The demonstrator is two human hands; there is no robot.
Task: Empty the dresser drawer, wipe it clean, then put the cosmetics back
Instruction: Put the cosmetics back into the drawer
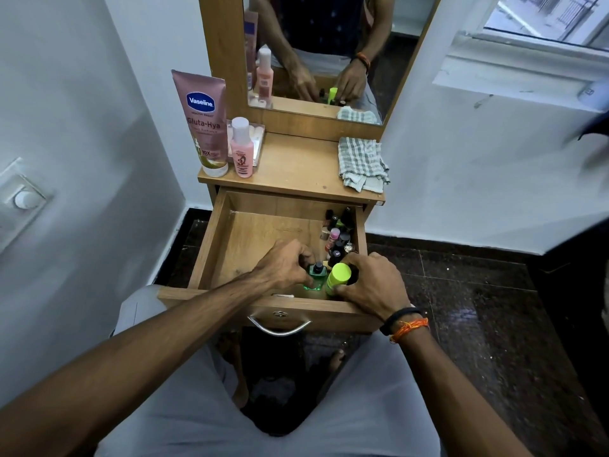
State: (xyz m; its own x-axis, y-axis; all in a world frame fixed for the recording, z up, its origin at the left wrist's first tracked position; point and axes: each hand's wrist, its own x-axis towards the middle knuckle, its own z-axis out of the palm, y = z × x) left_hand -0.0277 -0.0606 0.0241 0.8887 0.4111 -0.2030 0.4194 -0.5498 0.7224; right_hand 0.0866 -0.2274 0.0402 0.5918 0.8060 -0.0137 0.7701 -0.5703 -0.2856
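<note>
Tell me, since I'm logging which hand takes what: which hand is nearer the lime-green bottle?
Right. The right hand grips the lime-green bottle at the drawer's front right; the left hand is beside it, holding the small green bottle.

White walls (99,94), dark speckled floor (478,308), wooden dresser with mirror (329,44), window (543,18) upper right, daylight.

I see open wooden drawer (214,245): left floor bare, passable; small dark cosmetic bottles (339,235) crowd right wall, blocking.
</note>
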